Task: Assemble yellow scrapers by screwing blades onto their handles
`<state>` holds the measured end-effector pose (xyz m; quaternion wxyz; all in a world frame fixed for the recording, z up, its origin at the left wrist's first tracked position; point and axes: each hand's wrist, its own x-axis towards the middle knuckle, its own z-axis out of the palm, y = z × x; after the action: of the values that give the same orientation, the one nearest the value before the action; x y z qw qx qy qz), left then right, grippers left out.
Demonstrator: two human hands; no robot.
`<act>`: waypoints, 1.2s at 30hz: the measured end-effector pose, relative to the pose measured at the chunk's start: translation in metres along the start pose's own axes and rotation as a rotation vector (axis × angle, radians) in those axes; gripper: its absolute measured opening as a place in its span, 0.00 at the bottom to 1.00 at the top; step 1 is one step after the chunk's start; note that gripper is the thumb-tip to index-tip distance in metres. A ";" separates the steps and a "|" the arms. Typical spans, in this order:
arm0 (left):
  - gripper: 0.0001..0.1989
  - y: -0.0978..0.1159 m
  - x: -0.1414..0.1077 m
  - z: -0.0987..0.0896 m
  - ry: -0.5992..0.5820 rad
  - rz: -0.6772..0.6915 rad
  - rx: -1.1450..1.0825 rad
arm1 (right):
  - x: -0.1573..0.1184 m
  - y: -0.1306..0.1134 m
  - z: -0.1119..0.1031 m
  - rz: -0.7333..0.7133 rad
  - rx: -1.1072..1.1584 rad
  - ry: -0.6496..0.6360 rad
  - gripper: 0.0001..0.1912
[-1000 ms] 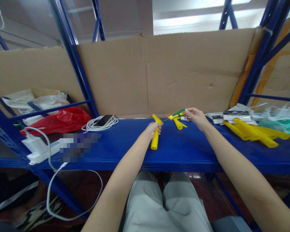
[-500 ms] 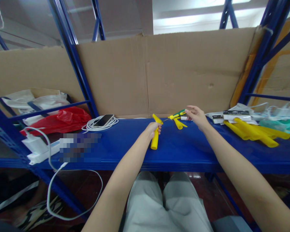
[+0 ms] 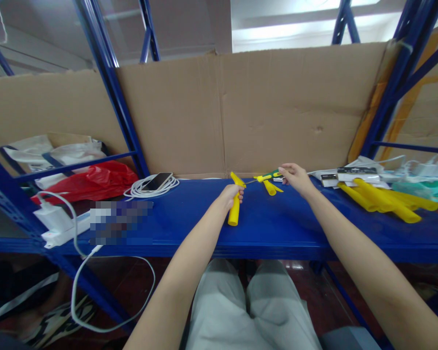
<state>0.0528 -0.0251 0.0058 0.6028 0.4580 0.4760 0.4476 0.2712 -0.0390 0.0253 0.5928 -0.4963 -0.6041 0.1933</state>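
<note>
In my left hand [image 3: 235,195], closed round its middle, is a yellow tube-shaped plastic piece [image 3: 233,215] with a slanted upper end. A screwdriver [image 3: 270,175] with a green and yellow handle lies across to the right. Its thin shaft points left and meets the yellow piece near its upper end; the exact contact is too small to make out. My right hand [image 3: 295,177] has its fingers closed on the far end of that handle. Just below the screwdriver, another yellow piece [image 3: 270,188] with a forked end rests on the blue shelf [image 3: 190,218].
Several yellow tubes [image 3: 383,199] lie at the right beside small white-and-black boxes [image 3: 357,174]. On the left are a phone [image 3: 157,182] on a coiled white cable [image 3: 135,188], a red plastic bag [image 3: 95,182] and a power strip [image 3: 67,233]. A cardboard panel [image 3: 175,116] stands behind.
My right hand has shifted slightly down and left, its fingers drawn closer on the handle. The screwdriver's handle sits a touch lower. My left hand stays put round the yellow piece.
</note>
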 end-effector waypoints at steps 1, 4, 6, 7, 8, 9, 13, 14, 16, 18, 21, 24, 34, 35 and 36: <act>0.04 0.001 -0.001 0.000 0.002 -0.005 0.001 | -0.001 0.000 0.000 0.004 -0.014 -0.013 0.20; 0.03 0.004 -0.006 0.001 0.008 -0.015 0.003 | -0.002 0.000 0.001 0.000 -0.068 -0.047 0.19; 0.04 0.007 -0.011 0.001 0.012 -0.020 0.002 | -0.003 -0.001 0.001 -0.010 -0.110 -0.065 0.18; 0.05 0.008 -0.013 0.002 0.015 -0.024 0.001 | -0.003 -0.002 0.001 -0.013 -0.131 -0.073 0.18; 0.05 0.010 -0.015 0.002 0.015 -0.030 0.000 | -0.003 -0.003 0.001 -0.014 -0.149 -0.078 0.18; 0.06 0.010 -0.017 0.002 0.016 -0.032 -0.001 | -0.003 -0.004 0.001 -0.011 -0.163 -0.080 0.19; 0.07 0.012 -0.022 0.004 0.026 -0.017 -0.013 | -0.005 -0.008 0.000 0.006 -0.177 -0.070 0.21; 0.07 0.012 -0.022 0.005 0.030 -0.015 -0.014 | -0.006 -0.008 0.000 0.004 -0.175 -0.069 0.21; 0.07 0.011 -0.022 0.005 0.033 -0.014 -0.016 | -0.006 -0.008 0.000 -0.006 -0.171 -0.069 0.22; 0.07 0.011 -0.021 0.005 0.030 -0.017 -0.021 | -0.006 -0.008 0.000 -0.017 -0.163 -0.068 0.23; 0.07 0.011 -0.021 0.004 0.021 -0.022 -0.031 | -0.005 -0.007 0.000 -0.016 -0.163 -0.054 0.23; 0.07 0.011 -0.020 0.003 0.010 -0.022 -0.035 | -0.005 -0.007 -0.002 -0.009 -0.183 -0.044 0.22; 0.06 0.010 -0.016 0.002 0.092 -0.015 0.042 | 0.002 0.001 -0.007 -0.046 -0.195 0.002 0.22; 0.06 0.011 -0.016 0.001 0.111 -0.012 0.049 | 0.003 0.000 -0.010 -0.036 -0.199 0.019 0.22; 0.06 0.011 -0.017 0.001 0.123 -0.009 0.054 | 0.003 -0.001 -0.012 -0.020 -0.205 0.028 0.21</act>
<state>0.0501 -0.0394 0.0195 0.5620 0.4434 0.5260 0.4592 0.2823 -0.0413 0.0302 0.5493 -0.5509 -0.6172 0.1176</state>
